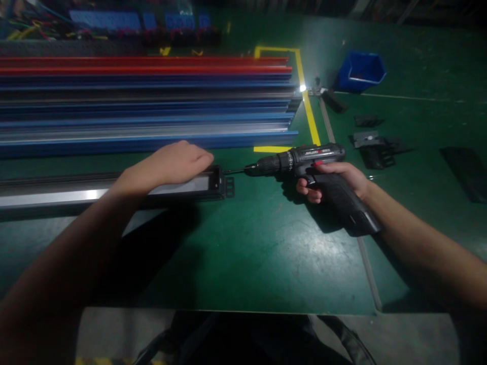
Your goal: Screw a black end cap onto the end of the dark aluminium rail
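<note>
The cordless drill (319, 154) is wrapped in the fingers of the right hand (348, 175), pistol grip angled down and to the right. The left hand (177, 163) bears on the black-framed channel (83, 194) close to its end cap (217, 181); its fingers are bent over the far edge, and whether they clamp or merely rest cannot be determined. The channel lies lengthwise on the green table (266, 253), in front of the blue profiles (228, 137). The driver bit (235, 171) points at the end cap, above the slotted tab (230, 187). The view is dim and blurred here, so the bit tip may be seated or just short of contact.

CAUTION: The following hazards are judged possible.
- Bit slip. Cause: off-axis alignment of the long, thin bit. Effect: scored end cap or damaged fastener.
- Hand injury. Cause: the left hand is near the bit's line; a slipping bit could ride over the cap toward it.
- Workpiece rotation or sliding. Cause: no clamp is visible; hand pressure appears to be the only restraint.
- Overtightening. Cause: excessive torque. Effect: stripped thread or cracked cap.

Markings: the drill housing carries pale lettering with a red element; the brand name is not legible. The yellow tape (312, 121) shows no readable text.
</note>
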A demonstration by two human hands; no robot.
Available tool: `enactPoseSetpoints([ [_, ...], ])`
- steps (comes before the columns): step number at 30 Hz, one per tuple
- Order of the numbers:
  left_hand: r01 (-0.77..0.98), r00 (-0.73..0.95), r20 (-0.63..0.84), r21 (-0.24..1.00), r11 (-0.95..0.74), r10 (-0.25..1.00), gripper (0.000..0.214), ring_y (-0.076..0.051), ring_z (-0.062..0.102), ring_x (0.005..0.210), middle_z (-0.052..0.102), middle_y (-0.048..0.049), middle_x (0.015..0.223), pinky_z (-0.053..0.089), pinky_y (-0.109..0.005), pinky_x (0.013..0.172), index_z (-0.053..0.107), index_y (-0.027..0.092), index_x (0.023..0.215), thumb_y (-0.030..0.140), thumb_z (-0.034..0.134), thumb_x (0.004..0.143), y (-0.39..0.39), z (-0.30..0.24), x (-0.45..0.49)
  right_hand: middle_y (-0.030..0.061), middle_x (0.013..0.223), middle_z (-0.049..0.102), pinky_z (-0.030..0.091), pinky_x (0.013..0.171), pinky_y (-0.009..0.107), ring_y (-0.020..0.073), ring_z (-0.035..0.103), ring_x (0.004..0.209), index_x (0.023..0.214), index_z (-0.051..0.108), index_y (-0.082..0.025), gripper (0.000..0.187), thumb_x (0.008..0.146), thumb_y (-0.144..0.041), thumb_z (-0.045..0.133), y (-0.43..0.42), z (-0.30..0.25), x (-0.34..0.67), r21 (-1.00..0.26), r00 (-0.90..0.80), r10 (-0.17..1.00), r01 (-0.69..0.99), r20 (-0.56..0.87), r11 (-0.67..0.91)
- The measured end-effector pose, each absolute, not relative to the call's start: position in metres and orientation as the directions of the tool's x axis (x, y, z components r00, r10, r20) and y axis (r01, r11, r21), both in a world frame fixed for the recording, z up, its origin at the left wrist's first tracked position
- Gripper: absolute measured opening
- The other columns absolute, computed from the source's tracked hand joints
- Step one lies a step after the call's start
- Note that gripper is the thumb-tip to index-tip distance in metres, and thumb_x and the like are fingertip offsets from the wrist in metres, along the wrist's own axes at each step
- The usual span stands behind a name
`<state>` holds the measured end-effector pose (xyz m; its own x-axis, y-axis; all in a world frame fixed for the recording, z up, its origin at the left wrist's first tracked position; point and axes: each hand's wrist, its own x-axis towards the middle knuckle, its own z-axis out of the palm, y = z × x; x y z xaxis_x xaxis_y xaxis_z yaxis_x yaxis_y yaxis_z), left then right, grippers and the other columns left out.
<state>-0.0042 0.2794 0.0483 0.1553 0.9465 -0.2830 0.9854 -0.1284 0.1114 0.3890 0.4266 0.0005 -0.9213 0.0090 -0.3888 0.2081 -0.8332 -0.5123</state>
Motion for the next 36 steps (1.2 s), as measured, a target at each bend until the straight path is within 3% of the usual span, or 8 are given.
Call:
enactPoseSetpoints([
  [14, 0.987, 0.148, -0.281, 0.106, -0.123, 0.948, 0.052, -0.018, 0.059, 0.070, 0.070, -0.0061, 0.082, 0.040, -0.031, 0.066, 0.070, 0.018, 0.079, 0.042, 0.028, 0.100, 0.2796, 0.0533, 0.0005, 0.0159, 0.105, 0.076, 0.063, 0.078, 0.031, 0.0189, 0.073, 0.082, 0.120, 0.065, -0.007, 0.038, 0.096, -0.035, 0.074, 0.4241, 0.0054, 0.3875, -0.484, -0.916, 0.026, 0.187, -0.401, -0.855],
  [19, 0.986, 0.132, -0.307, 0.138, -0.093, 0.943, 0.055, -0.021, 0.060, 0.072, 0.071, -0.0087, 0.083, 0.047, -0.034, 0.073, 0.073, 0.017, 0.082, 0.043, 0.028, 0.100, 0.2787, 0.0572, 0.0039, 0.0171, 0.106, 0.076, 0.063, 0.080, 0.031, 0.0189, 0.073, 0.083, 0.118, 0.066, -0.003, 0.041, 0.097, -0.038, 0.072, 0.4260, 0.0021, 0.3882, -0.503, -0.925, 0.015, 0.193, -0.380, -0.842],
  [26, 0.979, 0.140, -0.280, 0.181, -0.091, 0.950, 0.055, -0.021, 0.061, 0.073, 0.071, -0.0084, 0.083, 0.051, -0.040, 0.085, 0.075, 0.018, 0.081, 0.044, 0.030, 0.101, 0.2778, 0.0540, 0.0002, 0.0152, 0.108, 0.076, 0.063, 0.080, 0.032, 0.0193, 0.074, 0.083, 0.121, 0.063, -0.007, 0.041, 0.096, -0.038, 0.073, 0.4256, 0.0029, 0.3897, -0.515, -0.917, 0.032, 0.193, -0.397, -0.835],
  [36, 0.978, 0.160, -0.260, 0.169, -0.118, 0.952, 0.051, -0.017, 0.054, 0.067, 0.068, -0.0069, 0.080, 0.045, -0.034, 0.072, 0.065, 0.019, 0.073, 0.044, 0.030, 0.101, 0.2778, 0.0525, -0.0012, 0.0142, 0.106, 0.075, 0.062, 0.077, 0.032, 0.0193, 0.072, 0.081, 0.125, 0.057, -0.009, 0.044, 0.095, -0.039, 0.072, 0.4259, 0.0025, 0.3903, -0.531, -0.905, 0.061, 0.191, -0.421, -0.826],
])
